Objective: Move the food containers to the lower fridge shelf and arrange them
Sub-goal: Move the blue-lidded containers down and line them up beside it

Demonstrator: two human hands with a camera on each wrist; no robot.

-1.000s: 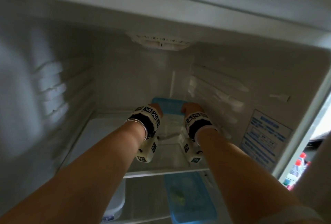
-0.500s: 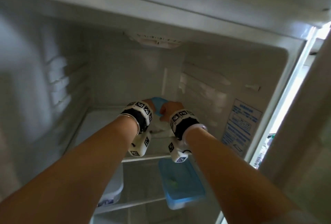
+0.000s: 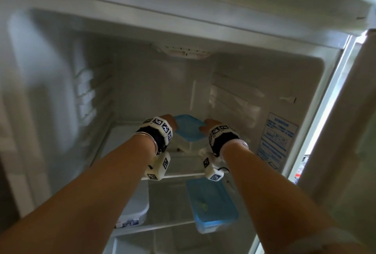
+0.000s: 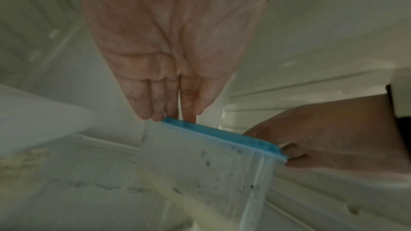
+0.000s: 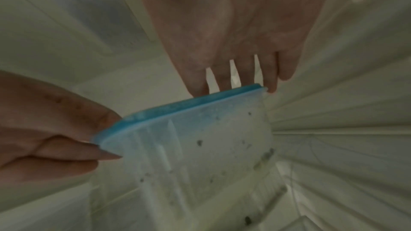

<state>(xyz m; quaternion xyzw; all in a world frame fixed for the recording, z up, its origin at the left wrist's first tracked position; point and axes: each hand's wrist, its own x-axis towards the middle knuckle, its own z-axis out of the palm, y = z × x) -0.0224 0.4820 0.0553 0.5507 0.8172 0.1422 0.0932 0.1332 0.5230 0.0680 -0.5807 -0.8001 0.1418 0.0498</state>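
While our left hand (image 3: 169, 121) and right hand (image 3: 206, 126) pinch opposite ends of the tub (image 3: 188, 128), it hangs tilted above the upper shelf (image 3: 183, 175); two more tubs sit on the lower shelf (image 3: 162, 226) in the white fridge (image 3: 61, 91).

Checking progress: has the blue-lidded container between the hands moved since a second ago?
Yes. The blue-lidded container has come forward, away from the back wall, toward the upper shelf's front edge.
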